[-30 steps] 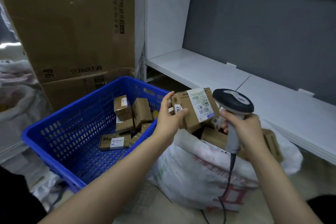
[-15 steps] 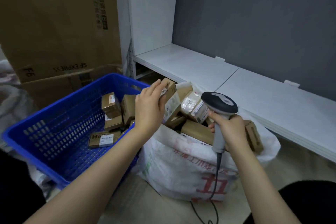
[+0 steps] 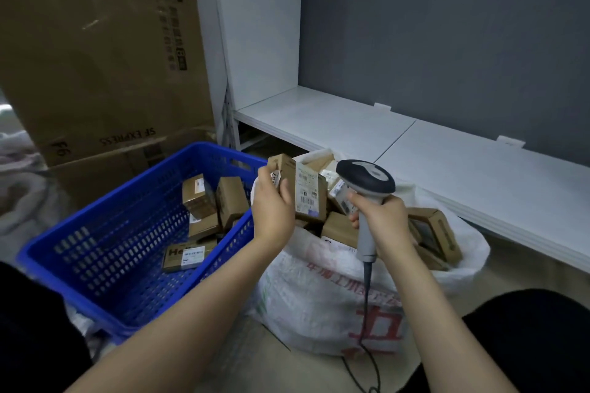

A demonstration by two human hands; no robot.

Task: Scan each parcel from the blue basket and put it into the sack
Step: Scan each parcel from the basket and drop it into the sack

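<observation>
Parcel (image 3: 308, 193) now upright — in left grip (image 3: 274, 210)

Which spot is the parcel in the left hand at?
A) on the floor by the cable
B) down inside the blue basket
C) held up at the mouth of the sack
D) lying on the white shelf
C: the left hand grips the labelled parcel over the open top of the sack, next to the scanner that the right hand holds.
</observation>
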